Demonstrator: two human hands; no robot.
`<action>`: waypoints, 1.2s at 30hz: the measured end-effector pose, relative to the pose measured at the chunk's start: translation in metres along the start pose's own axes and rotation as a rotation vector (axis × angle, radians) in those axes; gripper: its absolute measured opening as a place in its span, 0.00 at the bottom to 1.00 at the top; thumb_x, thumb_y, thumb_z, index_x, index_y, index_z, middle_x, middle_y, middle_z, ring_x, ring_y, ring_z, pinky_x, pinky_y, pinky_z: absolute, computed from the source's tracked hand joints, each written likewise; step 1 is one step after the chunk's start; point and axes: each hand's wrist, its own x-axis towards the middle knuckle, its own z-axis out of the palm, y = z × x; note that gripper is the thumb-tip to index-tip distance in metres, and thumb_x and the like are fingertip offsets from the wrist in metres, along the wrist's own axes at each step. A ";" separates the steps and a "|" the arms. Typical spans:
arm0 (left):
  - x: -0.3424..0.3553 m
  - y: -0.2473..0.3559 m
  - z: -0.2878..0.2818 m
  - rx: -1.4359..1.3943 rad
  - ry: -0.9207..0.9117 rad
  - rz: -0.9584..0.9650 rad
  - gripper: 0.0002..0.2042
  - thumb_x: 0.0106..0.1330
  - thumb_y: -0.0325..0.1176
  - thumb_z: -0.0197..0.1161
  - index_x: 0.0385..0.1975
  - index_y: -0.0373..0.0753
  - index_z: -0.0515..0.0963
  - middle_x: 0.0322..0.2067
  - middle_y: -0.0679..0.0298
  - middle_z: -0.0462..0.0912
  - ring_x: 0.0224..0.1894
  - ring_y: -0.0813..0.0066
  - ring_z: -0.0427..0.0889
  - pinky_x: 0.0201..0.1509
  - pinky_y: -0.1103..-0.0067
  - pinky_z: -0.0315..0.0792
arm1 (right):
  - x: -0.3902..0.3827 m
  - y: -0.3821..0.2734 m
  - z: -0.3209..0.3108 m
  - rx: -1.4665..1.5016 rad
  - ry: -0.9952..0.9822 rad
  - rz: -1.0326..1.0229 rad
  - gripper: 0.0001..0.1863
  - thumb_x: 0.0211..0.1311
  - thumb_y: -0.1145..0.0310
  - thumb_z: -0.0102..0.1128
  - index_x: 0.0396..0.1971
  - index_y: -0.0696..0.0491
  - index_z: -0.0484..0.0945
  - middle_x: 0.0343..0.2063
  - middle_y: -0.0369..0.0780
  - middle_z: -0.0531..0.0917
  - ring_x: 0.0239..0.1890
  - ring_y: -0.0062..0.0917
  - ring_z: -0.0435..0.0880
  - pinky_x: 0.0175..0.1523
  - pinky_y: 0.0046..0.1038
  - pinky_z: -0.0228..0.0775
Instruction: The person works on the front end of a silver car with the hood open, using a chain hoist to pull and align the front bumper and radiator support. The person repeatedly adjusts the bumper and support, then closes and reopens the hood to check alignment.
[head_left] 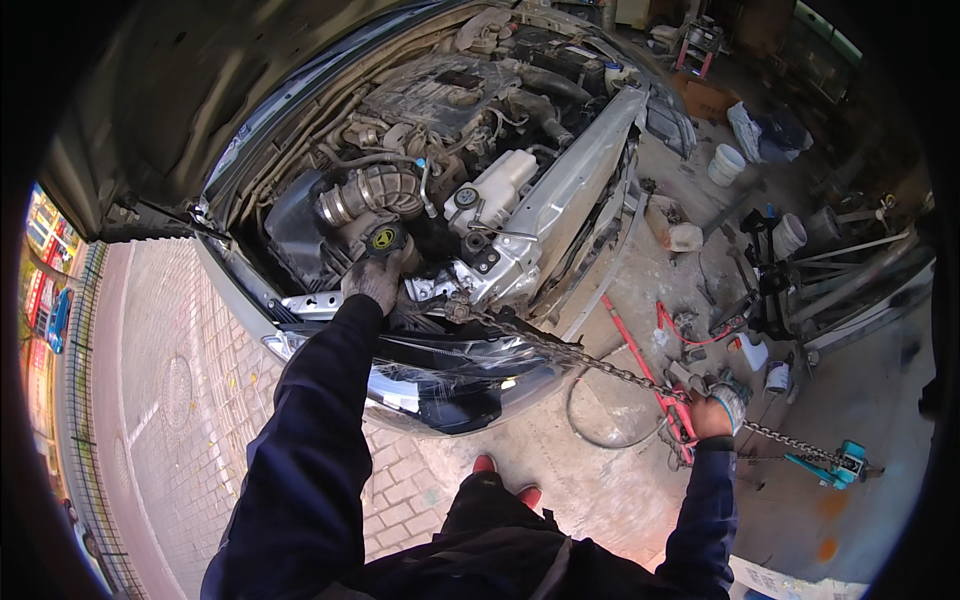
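Daylit paving (405,492), dim upper right, bent fisheye edges, black rim

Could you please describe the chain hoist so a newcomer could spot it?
From the car with its raised hood, follow the chain right, past the right hand. Near its far end sits the hoist, its teal body unlike the red tool beside that hand.

The grey floor (580,500) bears a white bucket (726,168), white container (753,353) and cardboard box (706,101).
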 end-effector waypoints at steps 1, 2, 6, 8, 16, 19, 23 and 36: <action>0.001 0.001 -0.001 -0.037 -0.021 -0.036 0.22 0.81 0.51 0.45 0.59 0.48 0.82 0.48 0.47 0.88 0.54 0.45 0.86 0.56 0.55 0.79 | -0.001 0.002 0.002 0.050 -0.003 0.053 0.22 0.63 0.49 0.68 0.40 0.54 0.92 0.37 0.51 0.91 0.41 0.49 0.90 0.48 0.46 0.81; 0.001 0.001 -0.001 -0.037 -0.037 -0.056 0.24 0.82 0.53 0.43 0.57 0.47 0.83 0.48 0.47 0.88 0.54 0.45 0.86 0.57 0.55 0.79 | -0.002 0.003 0.004 0.114 0.031 0.091 0.22 0.62 0.50 0.68 0.40 0.55 0.92 0.37 0.52 0.91 0.41 0.49 0.90 0.48 0.46 0.81; 0.003 0.002 -0.004 -0.103 -0.069 -0.141 0.27 0.83 0.56 0.39 0.57 0.47 0.83 0.50 0.46 0.88 0.55 0.44 0.85 0.60 0.55 0.77 | -0.005 0.007 0.010 -0.011 0.051 0.036 0.19 0.60 0.53 0.70 0.39 0.53 0.91 0.38 0.50 0.91 0.42 0.49 0.89 0.49 0.45 0.80; -0.001 0.002 -0.006 0.030 -0.044 0.012 0.22 0.83 0.51 0.42 0.63 0.51 0.78 0.51 0.48 0.87 0.55 0.44 0.86 0.58 0.55 0.79 | -0.005 0.007 0.010 0.014 0.032 0.058 0.18 0.60 0.53 0.70 0.39 0.52 0.91 0.38 0.50 0.91 0.42 0.49 0.89 0.49 0.45 0.80; -0.002 0.004 -0.010 0.098 -0.077 0.017 0.19 0.82 0.46 0.45 0.65 0.54 0.76 0.50 0.51 0.88 0.54 0.46 0.87 0.54 0.55 0.80 | 0.000 -0.011 -0.010 0.104 0.033 0.093 0.19 0.62 0.51 0.70 0.38 0.53 0.91 0.36 0.50 0.90 0.40 0.49 0.89 0.47 0.45 0.80; -0.001 0.003 -0.008 0.095 -0.072 0.022 0.19 0.82 0.46 0.46 0.65 0.54 0.76 0.50 0.52 0.88 0.53 0.46 0.87 0.54 0.55 0.80 | 0.000 -0.016 -0.016 0.140 0.027 0.102 0.19 0.64 0.51 0.69 0.38 0.53 0.91 0.36 0.50 0.90 0.40 0.50 0.89 0.46 0.46 0.80; -0.001 0.000 -0.003 0.074 -0.047 0.021 0.19 0.81 0.46 0.46 0.64 0.53 0.76 0.49 0.51 0.88 0.53 0.46 0.87 0.54 0.55 0.80 | 0.001 -0.017 -0.018 0.131 0.052 0.072 0.18 0.64 0.52 0.69 0.39 0.53 0.91 0.36 0.51 0.90 0.40 0.50 0.89 0.46 0.46 0.80; 0.000 0.002 -0.009 0.040 -0.039 0.031 0.18 0.79 0.46 0.49 0.63 0.53 0.77 0.51 0.51 0.87 0.53 0.46 0.87 0.54 0.55 0.81 | -0.005 -0.015 -0.014 0.123 0.162 0.073 0.16 0.56 0.57 0.73 0.41 0.50 0.91 0.39 0.49 0.90 0.43 0.49 0.89 0.49 0.47 0.81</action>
